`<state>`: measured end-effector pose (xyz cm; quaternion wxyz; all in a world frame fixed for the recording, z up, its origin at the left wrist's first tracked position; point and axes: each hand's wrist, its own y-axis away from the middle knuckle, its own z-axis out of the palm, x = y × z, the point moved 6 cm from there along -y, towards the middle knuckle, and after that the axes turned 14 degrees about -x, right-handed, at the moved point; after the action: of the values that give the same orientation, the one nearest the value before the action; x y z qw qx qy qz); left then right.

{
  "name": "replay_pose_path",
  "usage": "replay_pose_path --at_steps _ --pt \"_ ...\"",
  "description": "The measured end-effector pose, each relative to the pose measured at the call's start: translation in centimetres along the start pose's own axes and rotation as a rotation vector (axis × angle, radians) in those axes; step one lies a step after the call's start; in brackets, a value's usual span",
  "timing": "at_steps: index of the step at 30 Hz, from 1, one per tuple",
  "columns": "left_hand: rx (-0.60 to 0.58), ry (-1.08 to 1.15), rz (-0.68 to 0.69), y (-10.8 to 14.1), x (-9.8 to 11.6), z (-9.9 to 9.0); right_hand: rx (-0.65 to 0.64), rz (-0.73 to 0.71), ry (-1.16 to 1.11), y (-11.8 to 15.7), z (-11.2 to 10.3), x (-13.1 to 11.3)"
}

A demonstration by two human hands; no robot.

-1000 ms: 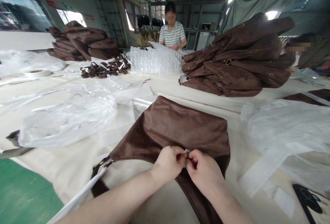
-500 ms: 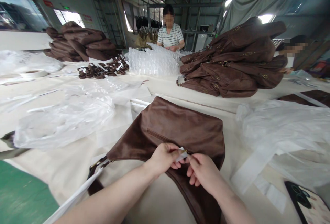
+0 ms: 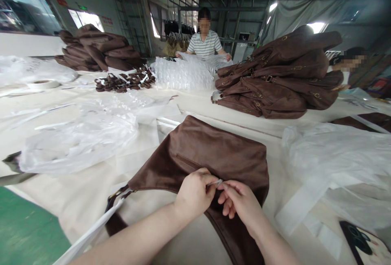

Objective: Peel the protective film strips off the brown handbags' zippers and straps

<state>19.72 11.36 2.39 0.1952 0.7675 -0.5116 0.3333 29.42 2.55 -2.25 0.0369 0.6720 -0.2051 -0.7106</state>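
Observation:
A brown bag lies on the pale table, its strap curving toward me and a zip line across its face. Over the zip's right end, my left hand pinches a small white strip. My right hand meets it there, thumb and forefinger closed at the strip's end, the other fingers curled loosely. The metal piece beside the strip is mostly hidden by my fingers. White wrapping runs along the strap at the lower left.
Brown bags are piled at right and left. Clear plastic lies left and right. A phone rests lower right. Across the table, a person handles plastic sheets; another person is at far right.
The white strip has turned from flat to narrow between my fingers, and my left hand has rolled over it. The person opposite has spread their hands apart with plastic.

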Motion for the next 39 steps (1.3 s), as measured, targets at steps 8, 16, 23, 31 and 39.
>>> replay_pose_path --at_steps 8,16,23,31,39 --pt "-0.014 -0.060 0.045 0.6 1.2 -0.4 -0.016 -0.061 -0.127 0.3 -0.2 -0.3" --pt "-0.116 0.468 -0.176 -0.5 -1.9 1.4 -0.080 0.098 -0.161 0.5 0.8 0.9" --pt "-0.056 0.378 -0.096 -0.2 -1.1 0.5 0.007 -0.032 -0.389 0.1 1.5 0.6" --pt "0.060 -0.266 0.178 1.5 2.7 -0.9 0.018 -0.086 -0.567 0.1 1.4 0.6" --pt "0.008 -0.255 0.244 1.7 3.0 -0.8 0.037 -0.077 -0.634 0.2 1.4 0.6"
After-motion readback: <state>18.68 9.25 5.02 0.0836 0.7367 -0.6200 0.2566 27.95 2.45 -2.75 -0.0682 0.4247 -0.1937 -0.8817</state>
